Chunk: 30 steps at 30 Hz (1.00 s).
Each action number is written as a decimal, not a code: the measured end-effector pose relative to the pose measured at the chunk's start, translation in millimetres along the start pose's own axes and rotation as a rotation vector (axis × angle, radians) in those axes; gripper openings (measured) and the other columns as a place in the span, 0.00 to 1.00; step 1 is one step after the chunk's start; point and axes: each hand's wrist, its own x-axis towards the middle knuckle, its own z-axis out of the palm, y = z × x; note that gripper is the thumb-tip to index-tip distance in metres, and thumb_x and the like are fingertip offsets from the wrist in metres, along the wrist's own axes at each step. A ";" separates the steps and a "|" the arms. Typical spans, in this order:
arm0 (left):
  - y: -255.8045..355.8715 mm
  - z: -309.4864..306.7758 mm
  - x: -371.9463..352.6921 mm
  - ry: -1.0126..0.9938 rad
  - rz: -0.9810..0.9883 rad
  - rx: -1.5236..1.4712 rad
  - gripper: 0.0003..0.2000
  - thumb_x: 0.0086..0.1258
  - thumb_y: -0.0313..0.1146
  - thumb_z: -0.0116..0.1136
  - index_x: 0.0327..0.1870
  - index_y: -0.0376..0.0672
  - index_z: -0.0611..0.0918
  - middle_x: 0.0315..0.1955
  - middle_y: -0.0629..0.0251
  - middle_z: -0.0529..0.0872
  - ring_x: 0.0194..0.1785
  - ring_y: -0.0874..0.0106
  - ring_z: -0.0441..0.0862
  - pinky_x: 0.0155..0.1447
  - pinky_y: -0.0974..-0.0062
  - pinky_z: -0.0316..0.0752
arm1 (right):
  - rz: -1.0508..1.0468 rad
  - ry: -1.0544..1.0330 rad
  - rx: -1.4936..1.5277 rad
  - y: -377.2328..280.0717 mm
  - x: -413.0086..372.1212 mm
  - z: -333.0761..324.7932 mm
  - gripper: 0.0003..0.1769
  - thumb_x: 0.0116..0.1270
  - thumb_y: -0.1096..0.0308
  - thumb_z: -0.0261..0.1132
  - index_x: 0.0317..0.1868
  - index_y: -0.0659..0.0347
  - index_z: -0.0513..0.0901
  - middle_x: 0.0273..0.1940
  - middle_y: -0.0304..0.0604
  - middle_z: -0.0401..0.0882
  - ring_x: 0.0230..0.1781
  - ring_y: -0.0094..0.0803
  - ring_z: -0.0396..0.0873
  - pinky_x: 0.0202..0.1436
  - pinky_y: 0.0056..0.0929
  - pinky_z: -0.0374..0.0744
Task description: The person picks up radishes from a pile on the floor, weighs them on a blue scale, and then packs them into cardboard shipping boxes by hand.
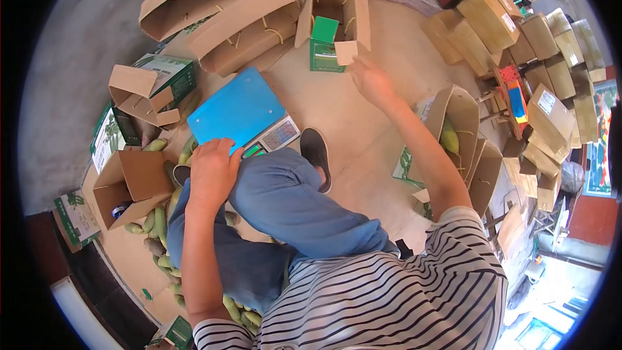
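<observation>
1. At far left we note a small open carton (150, 175), upright on the floor, with green produce (160, 223) lying beside it.
2. Our left hand (212, 172) rests at the knee beside the near edge of the blue-topped scale (236, 110). Its fingers are bent; we cannot tell whether they grip anything.
3. The long carton (360, 8) stands at upper centre, beyond the scale, with its top open. We judge the cardboard stiff along the walls and pliant at the creases. It should be light if unloaded, though the shadowed floor leaves its contents uncertain.
4. For lifting, we rate the yellow cord handles (350, 25) as the sound hold, one on each long side; failing those, both long walls. The small end flap (346, 53) is a poor lifting point, liable to fold or tear. Dry board should give fair friction.
5. Our right hand (372, 81) reaches forward, fingertips at that flap's outer edge. We cannot tell whether they pinch it or merely touch.
6. At right we record another open carton (471, 112), with a pale green vegetable (448, 135) inside.
</observation>
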 end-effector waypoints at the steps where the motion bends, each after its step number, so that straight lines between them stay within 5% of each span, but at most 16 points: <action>1: -1.1 0.2 -0.3 -0.005 -0.001 0.000 0.08 0.63 0.32 0.56 0.37 0.36 0.78 0.31 0.52 0.81 0.37 0.53 0.76 0.44 0.59 0.69 | -0.009 0.024 0.026 -4.2 17.5 14.2 0.10 0.62 0.66 0.57 0.43 0.58 0.78 0.47 0.51 0.76 0.45 0.48 0.77 0.46 0.41 0.77; 5: -3.4 -1.6 -0.9 -0.043 -0.021 0.033 0.08 0.63 0.33 0.56 0.37 0.37 0.78 0.31 0.53 0.80 0.38 0.55 0.76 0.45 0.60 0.69 | 0.347 0.160 0.165 19.6 87.1 82.0 0.20 0.61 0.67 0.61 0.54 0.58 0.73 0.54 0.53 0.73 0.44 0.43 0.79 0.44 0.40 0.79; 8: -2.5 -1.1 -0.4 -0.051 -0.022 0.052 0.08 0.63 0.33 0.57 0.37 0.38 0.78 0.31 0.56 0.80 0.39 0.57 0.76 0.47 0.62 0.69 | 0.777 -0.029 0.801 22.0 112.8 101.5 0.27 0.61 0.68 0.62 0.61 0.57 0.66 0.54 0.51 0.74 0.41 0.35 0.80 0.39 0.36 0.80; 9: -3.0 -0.8 -0.2 -0.051 -0.018 0.061 0.08 0.63 0.33 0.57 0.36 0.38 0.78 0.30 0.56 0.79 0.39 0.58 0.76 0.47 0.62 0.69 | 0.769 -0.231 0.961 28.1 115.4 101.8 0.31 0.64 0.68 0.60 0.66 0.55 0.60 0.54 0.48 0.75 0.40 0.30 0.80 0.36 0.32 0.80; 12: -2.9 -2.5 0.5 -0.052 -0.021 0.078 0.08 0.63 0.33 0.57 0.35 0.38 0.77 0.30 0.57 0.79 0.39 0.58 0.76 0.48 0.63 0.69 | 0.700 -0.176 0.969 33.3 116.2 120.7 0.28 0.64 0.68 0.60 0.64 0.52 0.65 0.52 0.46 0.76 0.41 0.33 0.79 0.40 0.32 0.79; 15: -2.6 -1.1 0.6 -0.053 -0.010 0.082 0.07 0.63 0.33 0.57 0.34 0.38 0.77 0.30 0.57 0.79 0.39 0.59 0.76 0.48 0.63 0.69 | 0.235 -0.070 0.516 60.2 103.5 154.9 0.23 0.64 0.71 0.59 0.60 0.51 0.70 0.49 0.46 0.76 0.46 0.37 0.77 0.48 0.32 0.76; 18: -2.0 -0.7 0.4 -0.046 -0.002 0.085 0.07 0.63 0.33 0.56 0.35 0.38 0.77 0.30 0.57 0.79 0.39 0.58 0.76 0.48 0.62 0.69 | 0.068 0.001 0.406 54.1 85.1 149.4 0.21 0.61 0.73 0.60 0.56 0.51 0.75 0.49 0.47 0.76 0.52 0.41 0.74 0.55 0.32 0.73; 21: 2.9 -4.2 1.5 -0.056 -0.012 0.072 0.07 0.63 0.32 0.56 0.36 0.38 0.77 0.31 0.55 0.79 0.39 0.57 0.76 0.48 0.62 0.69 | 0.301 -0.160 0.616 46.9 78.3 141.6 0.23 0.59 0.76 0.58 0.57 0.53 0.74 0.49 0.50 0.75 0.54 0.44 0.73 0.57 0.36 0.72; 24: 6.4 -5.0 2.8 -0.070 -0.010 0.062 0.07 0.63 0.31 0.56 0.38 0.38 0.78 0.32 0.54 0.79 0.39 0.55 0.75 0.47 0.61 0.68 | 0.233 -0.151 0.185 36.6 66.3 122.9 0.24 0.57 0.78 0.56 0.57 0.56 0.73 0.48 0.50 0.74 0.52 0.46 0.73 0.55 0.38 0.73; 30: 10.8 -6.0 2.0 -0.040 -0.007 0.111 0.07 0.64 0.33 0.56 0.34 0.39 0.77 0.29 0.57 0.79 0.39 0.59 0.76 0.48 0.62 0.69 | 0.063 -0.166 0.260 25.5 23.6 53.6 0.26 0.56 0.83 0.54 0.56 0.58 0.72 0.47 0.52 0.73 0.48 0.49 0.74 0.51 0.39 0.75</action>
